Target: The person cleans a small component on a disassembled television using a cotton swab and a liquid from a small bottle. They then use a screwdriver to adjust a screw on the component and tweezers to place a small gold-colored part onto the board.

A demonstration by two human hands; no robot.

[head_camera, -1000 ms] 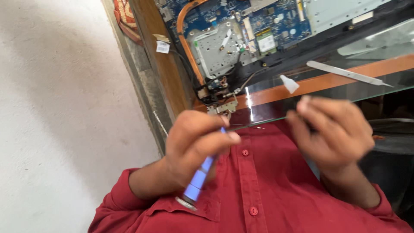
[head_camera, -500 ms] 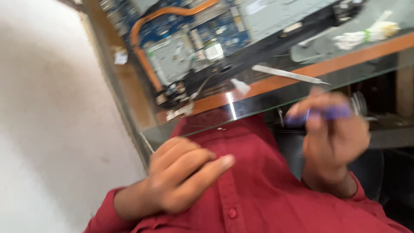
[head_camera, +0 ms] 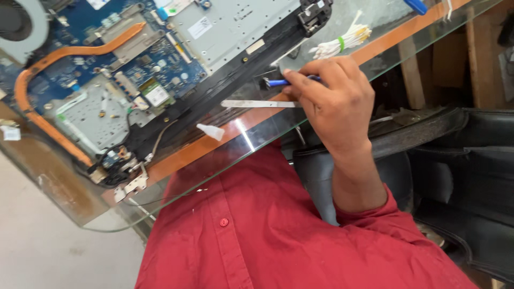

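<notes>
Gripping a blue tool [head_camera: 286, 82], the right hand [head_camera: 334, 101] sits at centre frame, fingers clamped round its handle, tip touching the black edge of the opened laptop [head_camera: 160, 64] at upper left. Inside the laptop's shell lie a blue board [head_camera: 128, 53] and copper pipe [head_camera: 69, 53]. Half a second ago the left hand hovered low; now it is out of view, and the tool has come down onto the glass table [head_camera: 375, 53].

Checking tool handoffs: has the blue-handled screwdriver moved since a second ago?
Yes. The blue-handled screwdriver went from the left hand near the shirt to the right hand, beside the opened laptop.
</notes>
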